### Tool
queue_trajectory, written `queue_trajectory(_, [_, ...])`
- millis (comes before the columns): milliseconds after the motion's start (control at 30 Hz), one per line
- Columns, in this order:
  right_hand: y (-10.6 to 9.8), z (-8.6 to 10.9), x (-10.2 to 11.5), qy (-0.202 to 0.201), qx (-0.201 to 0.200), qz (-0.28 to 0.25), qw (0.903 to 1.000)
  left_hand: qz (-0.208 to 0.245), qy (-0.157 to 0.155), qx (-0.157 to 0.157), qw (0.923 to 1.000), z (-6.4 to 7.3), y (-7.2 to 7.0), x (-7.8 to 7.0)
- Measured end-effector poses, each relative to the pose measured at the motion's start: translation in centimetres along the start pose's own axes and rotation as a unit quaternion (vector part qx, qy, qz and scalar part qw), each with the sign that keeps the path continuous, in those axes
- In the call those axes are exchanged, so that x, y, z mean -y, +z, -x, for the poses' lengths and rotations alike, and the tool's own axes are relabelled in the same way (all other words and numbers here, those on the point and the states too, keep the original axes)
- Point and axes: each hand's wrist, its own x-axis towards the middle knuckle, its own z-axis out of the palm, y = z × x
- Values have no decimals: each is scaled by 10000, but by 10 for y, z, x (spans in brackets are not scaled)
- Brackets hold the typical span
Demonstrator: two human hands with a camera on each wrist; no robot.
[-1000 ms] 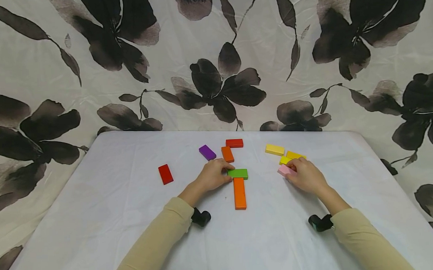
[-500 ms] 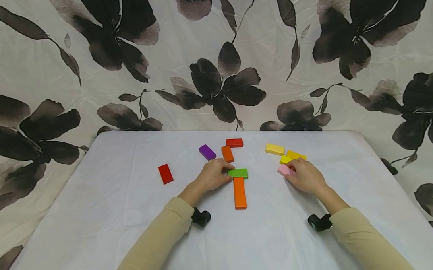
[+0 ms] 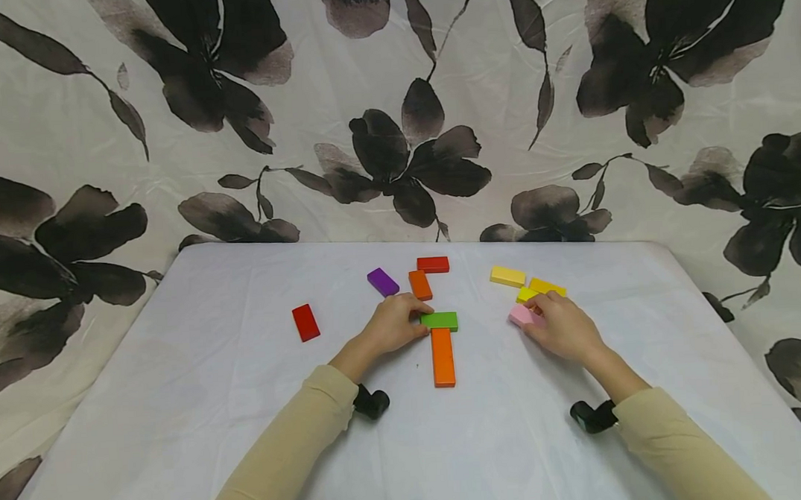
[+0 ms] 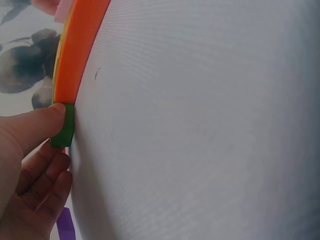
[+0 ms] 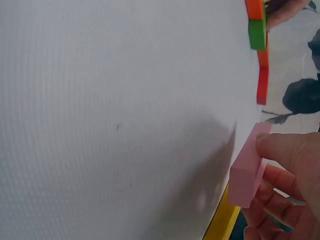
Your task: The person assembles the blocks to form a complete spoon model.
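Note:
In the head view my left hand (image 3: 395,323) pinches the left end of a green block (image 3: 442,322), which lies crosswise against the far end of a long orange block (image 3: 443,358). The left wrist view shows the thumb on the green block (image 4: 63,131), with the fingers below it. My right hand (image 3: 565,328) holds a pink block (image 3: 523,316) between thumb and fingers, just in front of several yellow blocks (image 3: 507,277). Seen from the right wrist, the pink block (image 5: 245,175) is tilted, and the fingers partly hide its far side.
Beyond the left hand lie a purple block (image 3: 383,281), a shorter orange block (image 3: 420,286) and a red block (image 3: 433,265). Another red block (image 3: 306,323) is farther left. All are on a white-covered table (image 3: 199,408), with a flowered cloth (image 3: 393,71) behind it.
My right hand has shifted slightly left with the pink block, a little away from the yellow blocks. My left hand and the green block stay where they were.

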Motion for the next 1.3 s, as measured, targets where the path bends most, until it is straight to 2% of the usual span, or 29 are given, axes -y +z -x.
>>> queue_trajectory(400, [1, 13, 24, -252, 139, -432, 9987, 15, -13, -3, 10000, 0, 0, 0])
queue_trajectory(933, [4, 40, 60, -315, 540, -484, 9969, -51, -64, 76, 9999, 1, -1, -3])
queue_trajectory(1300, [16, 61, 82, -881, 438, -391, 9944, -20, 11, 17, 10000, 1, -1, -3])
